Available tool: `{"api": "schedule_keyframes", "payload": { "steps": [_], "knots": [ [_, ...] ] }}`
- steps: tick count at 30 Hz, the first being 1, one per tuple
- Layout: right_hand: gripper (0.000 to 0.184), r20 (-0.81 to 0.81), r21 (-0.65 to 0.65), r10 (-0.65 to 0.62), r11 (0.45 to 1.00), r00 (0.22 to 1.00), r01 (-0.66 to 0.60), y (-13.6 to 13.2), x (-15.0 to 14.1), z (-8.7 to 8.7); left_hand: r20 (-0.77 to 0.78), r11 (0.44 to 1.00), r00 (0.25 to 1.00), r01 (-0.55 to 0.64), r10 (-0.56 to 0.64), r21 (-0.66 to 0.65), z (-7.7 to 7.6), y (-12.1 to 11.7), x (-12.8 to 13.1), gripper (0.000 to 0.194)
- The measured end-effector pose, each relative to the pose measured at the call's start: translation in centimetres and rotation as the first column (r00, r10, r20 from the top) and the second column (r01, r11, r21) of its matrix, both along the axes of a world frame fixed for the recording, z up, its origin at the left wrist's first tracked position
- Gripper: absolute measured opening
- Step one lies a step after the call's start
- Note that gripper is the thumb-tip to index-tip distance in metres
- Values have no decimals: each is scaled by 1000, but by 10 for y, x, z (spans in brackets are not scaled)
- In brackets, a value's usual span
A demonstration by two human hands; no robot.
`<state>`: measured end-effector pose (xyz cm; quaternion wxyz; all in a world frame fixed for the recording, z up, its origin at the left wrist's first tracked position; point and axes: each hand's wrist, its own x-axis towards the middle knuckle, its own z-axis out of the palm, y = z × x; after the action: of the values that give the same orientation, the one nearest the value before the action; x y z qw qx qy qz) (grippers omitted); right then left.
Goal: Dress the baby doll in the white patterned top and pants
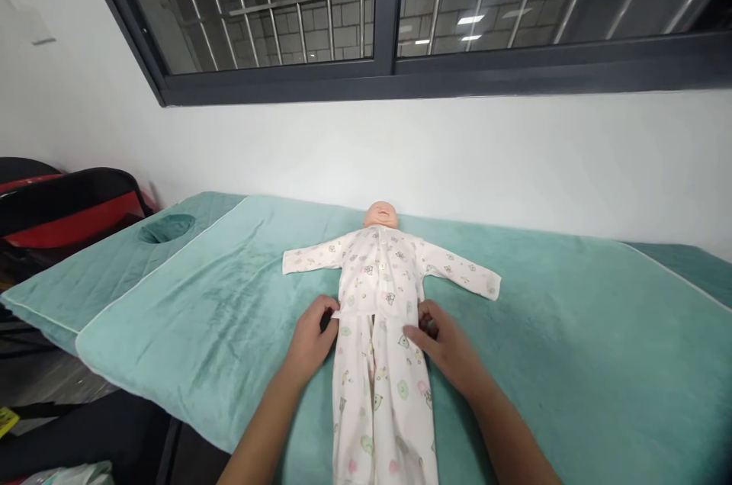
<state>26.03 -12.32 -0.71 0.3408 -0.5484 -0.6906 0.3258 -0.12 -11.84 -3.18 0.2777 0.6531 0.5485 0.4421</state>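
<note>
A baby doll [381, 215] lies on its back on a teal padded table [229, 302], head toward the wall. It wears a white printed shirt [383, 268] with sleeves spread out and matching white printed trousers [380, 393]. My left hand [312, 336] pinches the trousers' waistband at the doll's left-side hip as I see it. My right hand [438, 340] grips the waistband on the other side. Both hands have fingers curled on the fabric.
The table has a face hole [167, 228] at its far left end and runs along a white wall under a barred window [389, 4]. Black and red chairs [69, 210] stand at the left. A white packet [69, 473] lies on the floor at bottom left.
</note>
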Motion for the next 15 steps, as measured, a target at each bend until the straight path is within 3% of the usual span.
{"api": "schedule_keyframes", "payload": {
  "steps": [4,12,15],
  "knots": [
    [29,28,46,24,999,999,-25,-8,2,-3,30,1000,999,-11,11,-6,3,-2,-1,5],
    [29,42,272,22,962,999,-33,-11,4,-6,-11,998,998,-59,59,23,3,-3,-2,6],
    [27,39,316,62,946,997,-71,-11,3,-7,-55,991,993,-98,104,94,4,-5,0,6]
  ]
}}
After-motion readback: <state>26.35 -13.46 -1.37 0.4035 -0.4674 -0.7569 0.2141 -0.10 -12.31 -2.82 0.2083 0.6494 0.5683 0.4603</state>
